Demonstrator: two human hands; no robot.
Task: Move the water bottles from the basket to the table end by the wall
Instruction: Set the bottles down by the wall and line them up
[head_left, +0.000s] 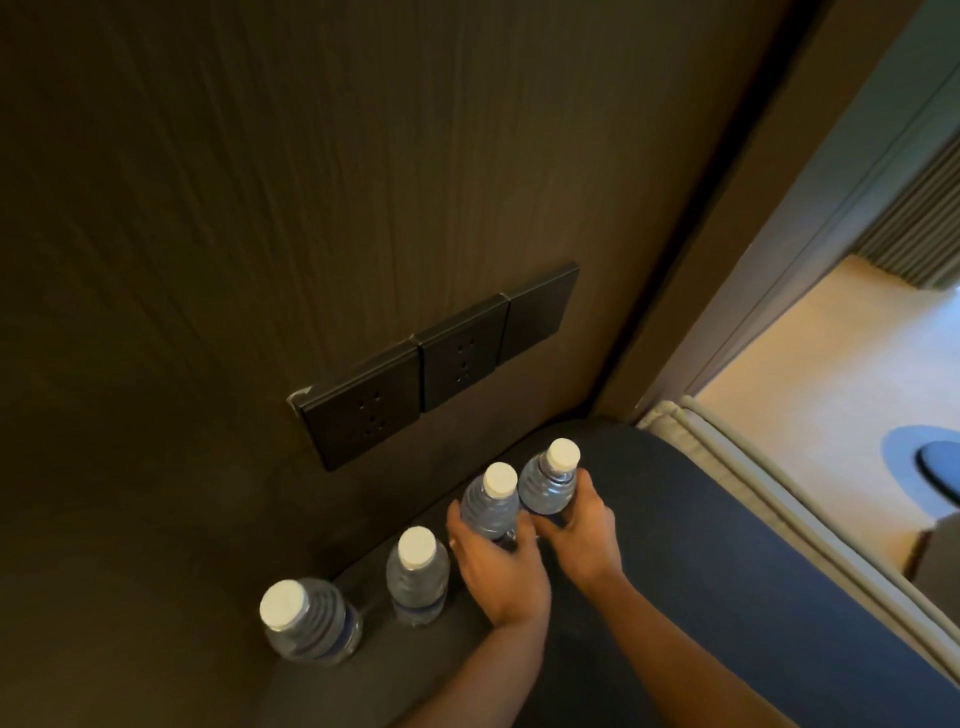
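Several clear water bottles with white caps stand in a row on the dark table (701, 545), close to the brown wood wall. My left hand (498, 566) grips one bottle (491, 504) around its body. My right hand (582, 530) grips the bottle (550, 478) next to it, furthest right. Both held bottles are upright, low over the table or on it; I cannot tell which. Two free bottles stand to the left: one (417, 574) beside my left hand, another (306, 621) at the near left. The basket is out of view.
A strip of dark wall sockets (441, 358) sits on the wall just above the bottles. The table's pale padded edge (769, 499) runs down the right side. Beyond it lies a light floor with a dark round object (940, 465).
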